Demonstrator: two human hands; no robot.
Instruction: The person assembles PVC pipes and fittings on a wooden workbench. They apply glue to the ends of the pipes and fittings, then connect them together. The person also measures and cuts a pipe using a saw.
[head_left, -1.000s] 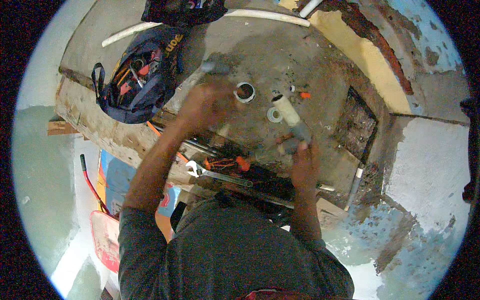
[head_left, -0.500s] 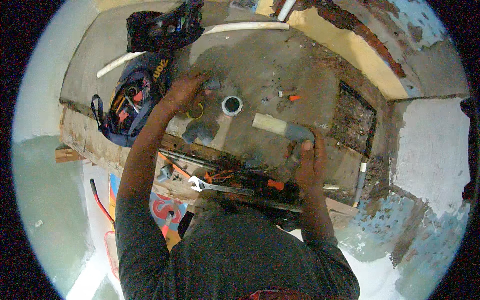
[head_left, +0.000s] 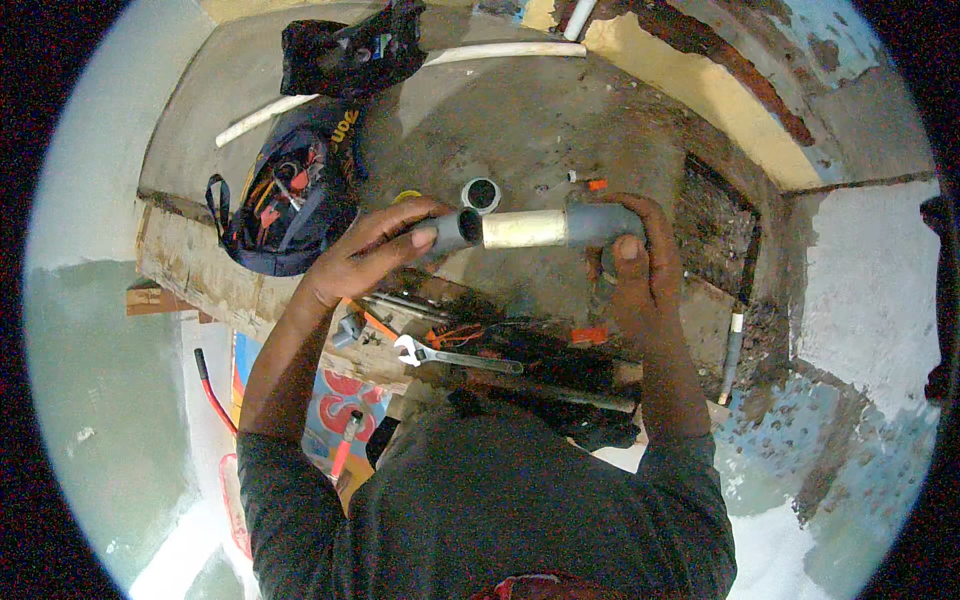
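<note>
- 1 short cream pipe (head_left: 524, 228) lies crosswise in front of me, held above the floor (head_left: 530, 125), its right end inside a gray elbow (head_left: 592, 222).
- My right hand (head_left: 640, 248) is closed around the elbow at its bend, thumb on the near side and fingers over the far side, so the pipe hangs from that 1 hold.
- My left hand (head_left: 385, 243) is closed on a gray fitting (head_left: 447, 234), its dark mouth turned toward the pipe's free end. They are just beside each other; I cannot tell if they touch.
- All 3 pieces look like plastic to me: light, stiff, unlikely to dent under my fingers. The smooth, round walls could turn or slip if my palms are wet or dusty.
- I judge the bend the best place for my right hand, since the corner stops it rolling. My left is best kept behind the fitting's mouth, clear of the rim.
- Beyond the pipe, a white ring (head_left: 481, 195) sits in the floor, with a yellow ring (head_left: 407, 196) near my left knuckles.
- Nearer me lies a wrench (head_left: 462, 358); farther left stands an open tool bag (head_left: 298, 222).
</note>
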